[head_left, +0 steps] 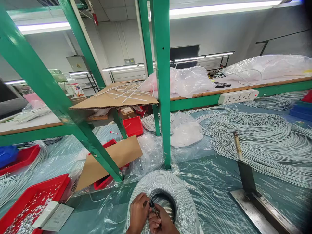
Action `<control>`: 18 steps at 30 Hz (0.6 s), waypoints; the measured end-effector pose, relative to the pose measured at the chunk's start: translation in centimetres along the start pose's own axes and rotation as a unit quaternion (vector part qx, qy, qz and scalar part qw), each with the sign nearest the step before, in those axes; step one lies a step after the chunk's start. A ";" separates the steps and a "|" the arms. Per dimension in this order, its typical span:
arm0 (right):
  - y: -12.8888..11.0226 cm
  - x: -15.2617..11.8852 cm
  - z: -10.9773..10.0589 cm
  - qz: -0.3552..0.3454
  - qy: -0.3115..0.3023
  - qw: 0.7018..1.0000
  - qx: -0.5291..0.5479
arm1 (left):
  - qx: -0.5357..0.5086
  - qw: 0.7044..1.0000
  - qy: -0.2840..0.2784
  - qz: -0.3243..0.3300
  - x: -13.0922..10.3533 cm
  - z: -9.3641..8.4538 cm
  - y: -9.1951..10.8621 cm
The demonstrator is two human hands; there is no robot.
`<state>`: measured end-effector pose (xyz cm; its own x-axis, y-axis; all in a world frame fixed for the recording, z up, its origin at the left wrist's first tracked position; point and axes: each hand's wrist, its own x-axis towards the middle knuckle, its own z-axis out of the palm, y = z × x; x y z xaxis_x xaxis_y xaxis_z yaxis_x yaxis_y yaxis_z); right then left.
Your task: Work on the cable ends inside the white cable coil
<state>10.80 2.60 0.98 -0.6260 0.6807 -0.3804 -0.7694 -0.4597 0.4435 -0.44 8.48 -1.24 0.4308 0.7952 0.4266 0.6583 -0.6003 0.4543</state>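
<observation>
A large coil of whitish-grey cable (187,198), wrapped in clear film, lies flat on the bench. Over its open centre, my two hands come close together. My right hand (161,221) is closed around a small dark slim tool (152,204) with a metallic part showing; its exact kind is unclear. My left hand (139,211) is closed in a pinch at the tool's upper left, and what its fingertips hold is hidden.
A green post (164,97) rises just behind the coil. A metal lever cutter (251,191) stands at right, before loose cable loops (263,139). At left are a red tray (29,198) of small metal parts and a cardboard sheet (114,159).
</observation>
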 end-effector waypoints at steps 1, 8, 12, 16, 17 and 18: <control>0.0 -0.1 -0.1 0.003 -0.001 1.000 -0.002 | -0.005 1.000 -0.005 -0.006 0.0 0.0 0.0; 0.2 0.2 0.2 -0.030 0.003 1.000 0.000 | -0.014 1.000 -0.002 -0.014 0.0 0.2 -0.2; 0.5 0.7 0.5 -0.074 -0.003 0.997 0.025 | -0.005 1.000 0.001 -0.004 0.0 0.1 -0.2; 1.1 1.2 0.7 -0.135 0.008 0.990 0.045 | -0.012 1.000 -0.016 -0.015 0.2 -0.2 0.0; 1.3 1.4 0.8 -0.141 0.006 0.989 0.051 | -0.015 0.999 -0.021 -0.023 0.2 -0.3 0.1; 1.4 1.5 0.8 -0.145 0.004 0.988 0.054 | -0.019 0.999 -0.029 -0.032 0.3 -0.4 0.3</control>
<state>8.92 3.45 1.63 -0.3825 0.7700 -0.5108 -0.8989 -0.1821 0.3985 -0.37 8.49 -0.73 0.4232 0.8355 0.3504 0.6630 -0.5492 0.5087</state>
